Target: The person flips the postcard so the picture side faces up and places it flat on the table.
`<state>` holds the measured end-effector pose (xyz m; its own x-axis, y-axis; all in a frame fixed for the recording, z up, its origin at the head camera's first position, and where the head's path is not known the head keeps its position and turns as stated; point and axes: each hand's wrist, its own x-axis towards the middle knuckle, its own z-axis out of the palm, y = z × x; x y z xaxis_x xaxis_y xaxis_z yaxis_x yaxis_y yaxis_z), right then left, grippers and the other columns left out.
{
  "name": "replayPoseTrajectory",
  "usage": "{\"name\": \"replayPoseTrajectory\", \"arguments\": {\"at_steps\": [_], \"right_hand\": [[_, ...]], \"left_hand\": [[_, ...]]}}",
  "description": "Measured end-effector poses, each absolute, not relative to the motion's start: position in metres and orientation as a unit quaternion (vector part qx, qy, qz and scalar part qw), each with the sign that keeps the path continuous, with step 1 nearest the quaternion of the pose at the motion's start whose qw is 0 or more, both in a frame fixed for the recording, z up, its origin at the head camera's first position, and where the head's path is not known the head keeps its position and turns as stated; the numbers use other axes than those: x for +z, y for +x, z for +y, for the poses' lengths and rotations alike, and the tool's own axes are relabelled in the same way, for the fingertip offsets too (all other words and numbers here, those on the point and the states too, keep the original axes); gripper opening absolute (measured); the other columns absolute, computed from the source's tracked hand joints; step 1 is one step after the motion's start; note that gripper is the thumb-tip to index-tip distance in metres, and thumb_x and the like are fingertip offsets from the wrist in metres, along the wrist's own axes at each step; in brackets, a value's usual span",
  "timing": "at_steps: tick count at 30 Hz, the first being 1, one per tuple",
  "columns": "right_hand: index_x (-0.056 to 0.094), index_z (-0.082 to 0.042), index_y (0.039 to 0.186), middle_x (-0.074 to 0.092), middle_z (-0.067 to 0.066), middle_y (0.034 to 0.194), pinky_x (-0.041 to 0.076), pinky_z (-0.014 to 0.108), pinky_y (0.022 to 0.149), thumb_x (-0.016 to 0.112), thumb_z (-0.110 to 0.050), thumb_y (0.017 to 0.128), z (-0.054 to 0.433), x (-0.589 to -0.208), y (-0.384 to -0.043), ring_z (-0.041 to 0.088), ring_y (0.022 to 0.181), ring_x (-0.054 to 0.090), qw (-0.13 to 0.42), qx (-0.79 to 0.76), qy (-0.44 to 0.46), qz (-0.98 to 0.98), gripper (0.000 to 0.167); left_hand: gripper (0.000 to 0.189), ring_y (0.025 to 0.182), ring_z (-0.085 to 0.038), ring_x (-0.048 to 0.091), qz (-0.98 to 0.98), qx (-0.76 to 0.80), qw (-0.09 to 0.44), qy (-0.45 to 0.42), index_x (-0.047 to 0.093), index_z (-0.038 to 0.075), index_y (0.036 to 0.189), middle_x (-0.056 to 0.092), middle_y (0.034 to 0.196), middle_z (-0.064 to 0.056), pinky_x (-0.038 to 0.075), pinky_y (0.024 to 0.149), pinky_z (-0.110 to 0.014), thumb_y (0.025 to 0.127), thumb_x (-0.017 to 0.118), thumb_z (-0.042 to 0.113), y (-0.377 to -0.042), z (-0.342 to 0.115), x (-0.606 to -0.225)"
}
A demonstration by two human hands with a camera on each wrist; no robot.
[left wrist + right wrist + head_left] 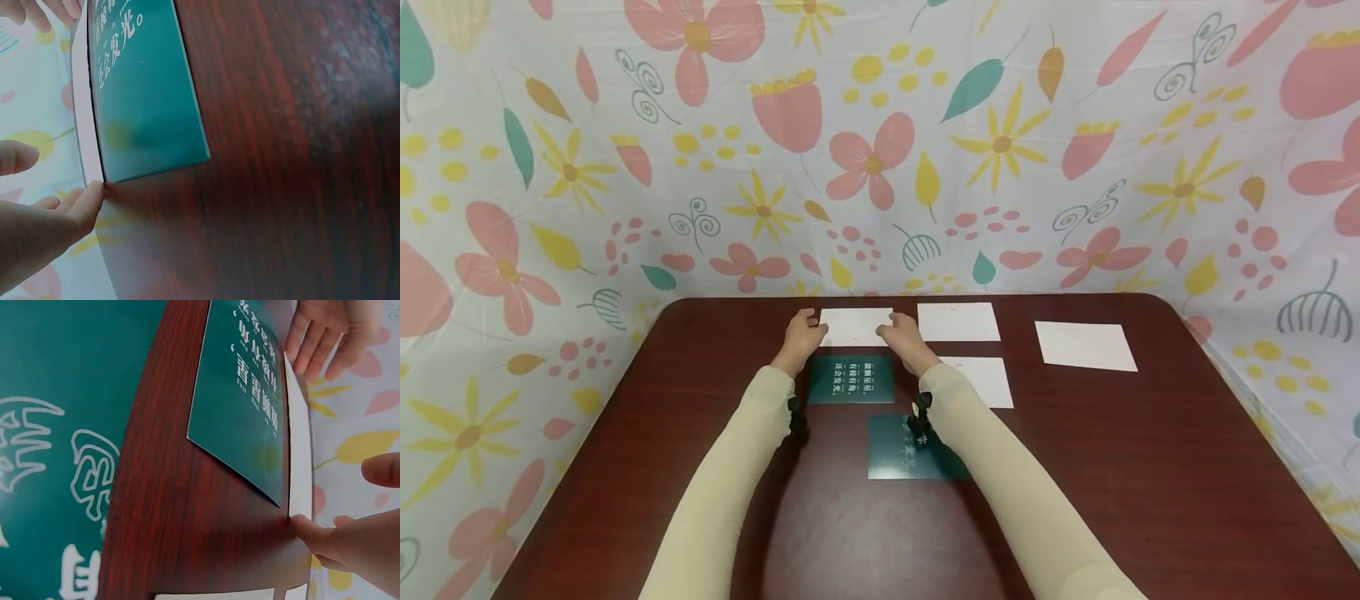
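A white card (pixel 855 327) lies near the far edge of the table, just beyond a dark green card printed with white characters (pixel 827 380). My left hand (pixel 802 340) touches the white card's left end with its fingers. At the opposite end, the fingers of my right hand (pixel 909 342) touch the right edge. Both wrist views show the thumbs held apart from the fingers, not pressing on the card. Under my right wrist lies a second green card (pixel 889 450), partly hidden by the sleeve and the wrist camera.
To the right of my right hand lie a white card (pixel 958 322) at the back and another white card (pixel 988 382) nearer, its left part covered by the wrist. A separate white card (pixel 1086 346) lies farther right on the dark brown table (pixel 1112 467). Flower-patterned cloth (pixel 880 225) hangs behind.
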<state>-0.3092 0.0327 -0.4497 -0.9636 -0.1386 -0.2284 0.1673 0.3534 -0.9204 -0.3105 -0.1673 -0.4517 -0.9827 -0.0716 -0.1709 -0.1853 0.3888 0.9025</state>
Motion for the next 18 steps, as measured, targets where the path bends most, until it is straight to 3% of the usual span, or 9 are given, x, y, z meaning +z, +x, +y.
{"name": "replayPoseTrajectory", "arguments": {"at_steps": [9,18], "right_hand": [[0.031,0.0,0.148,0.03,0.017,0.153,0.031,0.047,0.11,0.053,-0.019,0.095,0.034,-0.4532,-0.3124,0.033,0.14,0.029,0.139,-0.592,0.032,0.793,0.06],[0.037,0.0,0.145,0.035,0.017,0.149,0.034,0.048,0.108,0.053,-0.018,0.093,0.0317,-0.454,-0.3147,0.034,0.134,0.036,0.131,-0.608,0.043,0.782,0.058]], "left_hand": [[0.05,0.118,-0.033,0.051,0.826,0.552,0.028,-0.11,0.037,-0.002,0.143,0.048,0.131,-0.023,0.044,0.098,-0.044,0.098,0.05,0.014,-0.3164,-0.1695,-0.4601],[0.05,0.125,-0.035,0.047,0.8,0.585,0.038,-0.128,0.037,0.0,0.145,0.049,0.135,-0.022,0.04,0.103,-0.045,0.098,0.049,0.012,-0.3142,-0.1718,-0.4553]]}}
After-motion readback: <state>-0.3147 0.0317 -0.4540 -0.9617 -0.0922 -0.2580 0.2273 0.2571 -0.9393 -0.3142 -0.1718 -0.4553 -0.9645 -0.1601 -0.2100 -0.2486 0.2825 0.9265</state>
